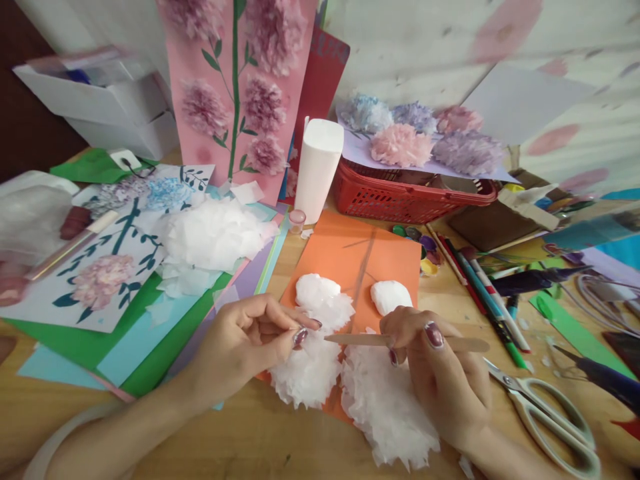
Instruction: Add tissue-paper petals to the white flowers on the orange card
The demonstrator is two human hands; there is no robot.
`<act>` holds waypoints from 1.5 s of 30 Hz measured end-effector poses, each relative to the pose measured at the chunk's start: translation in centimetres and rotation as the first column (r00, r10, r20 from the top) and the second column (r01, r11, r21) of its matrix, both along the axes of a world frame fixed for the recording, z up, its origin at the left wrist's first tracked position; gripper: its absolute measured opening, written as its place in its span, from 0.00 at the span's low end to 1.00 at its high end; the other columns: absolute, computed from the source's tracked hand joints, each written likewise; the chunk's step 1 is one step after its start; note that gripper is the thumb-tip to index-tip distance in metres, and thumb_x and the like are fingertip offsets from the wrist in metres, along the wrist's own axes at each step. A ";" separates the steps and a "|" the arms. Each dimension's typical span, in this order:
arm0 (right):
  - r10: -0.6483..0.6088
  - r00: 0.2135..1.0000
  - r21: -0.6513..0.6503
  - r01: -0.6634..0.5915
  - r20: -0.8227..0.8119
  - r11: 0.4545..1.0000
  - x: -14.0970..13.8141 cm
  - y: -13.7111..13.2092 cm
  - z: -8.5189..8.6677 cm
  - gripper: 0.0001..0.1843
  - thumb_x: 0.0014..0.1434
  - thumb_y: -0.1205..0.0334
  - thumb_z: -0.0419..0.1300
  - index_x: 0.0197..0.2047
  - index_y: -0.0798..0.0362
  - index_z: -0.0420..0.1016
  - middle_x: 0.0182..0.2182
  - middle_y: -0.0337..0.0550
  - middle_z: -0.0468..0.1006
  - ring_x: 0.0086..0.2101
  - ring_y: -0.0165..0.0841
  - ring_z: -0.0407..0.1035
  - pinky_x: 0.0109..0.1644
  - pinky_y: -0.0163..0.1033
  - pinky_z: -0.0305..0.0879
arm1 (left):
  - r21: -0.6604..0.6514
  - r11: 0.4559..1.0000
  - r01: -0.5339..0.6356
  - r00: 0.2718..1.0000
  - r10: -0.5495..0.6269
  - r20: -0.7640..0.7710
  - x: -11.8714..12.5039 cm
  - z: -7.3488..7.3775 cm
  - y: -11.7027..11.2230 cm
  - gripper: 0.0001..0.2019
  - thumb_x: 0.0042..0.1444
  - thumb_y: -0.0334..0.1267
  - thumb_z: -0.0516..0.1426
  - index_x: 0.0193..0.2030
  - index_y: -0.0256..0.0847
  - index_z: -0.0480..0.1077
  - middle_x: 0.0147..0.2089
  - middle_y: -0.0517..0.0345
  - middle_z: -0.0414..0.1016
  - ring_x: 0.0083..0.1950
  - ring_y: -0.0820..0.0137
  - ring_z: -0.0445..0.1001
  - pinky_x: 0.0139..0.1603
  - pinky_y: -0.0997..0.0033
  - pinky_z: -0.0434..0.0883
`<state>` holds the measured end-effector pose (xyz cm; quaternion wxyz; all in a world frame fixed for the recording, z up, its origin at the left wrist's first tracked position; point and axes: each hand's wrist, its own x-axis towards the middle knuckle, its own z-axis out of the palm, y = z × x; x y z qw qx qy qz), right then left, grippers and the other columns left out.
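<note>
Think of a clock on the orange sheet (330, 243), with 12 by the wall. At 4 o'clock, the right hand (440, 367) grips the stick (355, 339) with its fingers. The stick points toward 9, its tip just beside the left hand (245, 337). That hand, at 8 o'clock, has its thumb and finger pinched tight. I can't tell if a tiny bit is between them.

The white puffs (385, 407) look partly done to me. The two big ones, at 7 and 5, are frilly. The one at 10 is frilly low down but smooth on top. The small lump (391, 297) at 2 looks tight and not opened yet. All of these are plain white, while the flowers (400, 145) over the basket (390, 203), at 1, have color.

Bare orange shows at 12, up to the roll (320, 177) at 11. The 5 o'clock puff hangs past the sheet's near edge onto the wood. Wood shows at 6 too, so that way looks roomy. The right is tighter: pens (493, 300) at 3, and scissors (555, 417) at 4 near the right hand. A paper pile (215, 230) sits at 10.
</note>
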<state>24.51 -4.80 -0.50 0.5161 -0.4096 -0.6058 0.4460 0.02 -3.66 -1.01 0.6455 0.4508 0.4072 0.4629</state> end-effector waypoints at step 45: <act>-0.041 0.991 -0.099 0.028 -0.131 0.995 -0.5 -0.1 0.2 0.21 0.72 0.51 0.51 0.30 0.45 0.77 0.22 0.39 0.66 0.27 0.37 0.60 0.36 0.44 0.58 | -0.004 0.969 0.248 0.969 -0.248 0.003 -0.5 0.2 -0.4 0.20 0.69 0.33 0.55 0.65 0.47 0.59 0.66 0.46 0.75 0.58 0.65 0.81 0.55 0.66 0.76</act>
